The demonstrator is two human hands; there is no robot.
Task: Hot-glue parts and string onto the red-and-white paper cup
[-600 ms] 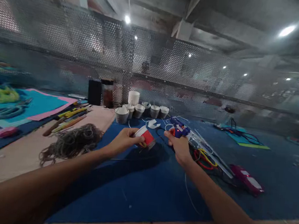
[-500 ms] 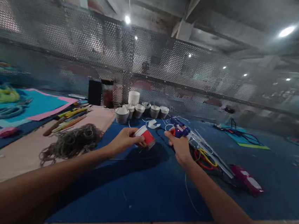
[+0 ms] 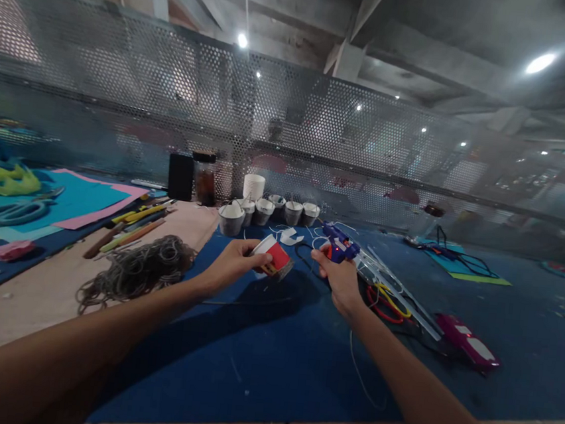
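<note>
My left hand [image 3: 237, 264] is closed on a small paper cup [image 3: 278, 255], red and white, tilted on its side above the blue table. Grey cord seems to be wound about the cup's lower end. To the right, my right hand [image 3: 339, 277] grips a blue glue gun [image 3: 339, 244] with a small red light on its body. The gun's nozzle points away to the upper left, apart from the cup. A scrap of white paper [image 3: 290, 237] lies just beyond the cup.
Several cord-wrapped cups [image 3: 262, 211] stand at the back beside a stack of white cups [image 3: 253, 187]. A grey cord heap [image 3: 142, 265] lies left, near pens and knives [image 3: 134, 224]. Clear glue sticks [image 3: 404, 294], coloured cables [image 3: 388, 303] and a purple object [image 3: 467, 343] lie right.
The cup has turned slightly in my left hand, and its fingers have shifted a little on it. My right hand and the glue gun stay nearly where they were.
</note>
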